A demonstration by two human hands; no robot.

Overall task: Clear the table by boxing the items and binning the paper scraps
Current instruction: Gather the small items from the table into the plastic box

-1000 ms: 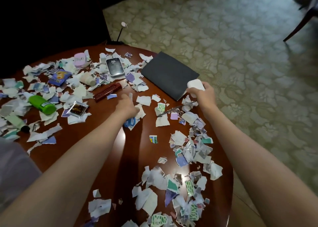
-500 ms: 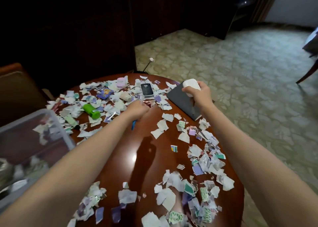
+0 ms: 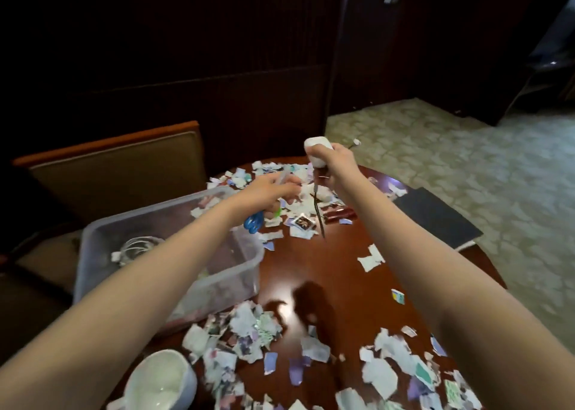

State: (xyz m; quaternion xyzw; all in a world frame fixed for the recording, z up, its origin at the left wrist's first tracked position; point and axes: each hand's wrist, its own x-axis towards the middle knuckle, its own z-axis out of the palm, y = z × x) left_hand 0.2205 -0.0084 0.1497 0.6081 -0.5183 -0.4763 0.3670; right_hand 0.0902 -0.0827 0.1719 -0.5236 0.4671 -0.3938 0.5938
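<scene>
My left hand is shut on scissors with blue handles, held above the far corner of the clear plastic box. My right hand is raised over the round wooden table and grips a small white object. A thin dark tool hangs down from that same hand. Torn paper scraps lie in heaps near the front edge and at the far side. A coiled white cable lies inside the box.
A white mug stands at the front left edge. A black folder lies on the table's right side, overhanging the rim. A dark red bar and a small packet sit among far scraps. A padded chair stands behind the box.
The view has swung left, bringing the box and mug into sight. Both hands have lifted off the table: the left now holds the scissors, and the right holds the hanging dark tool along with the white object.
</scene>
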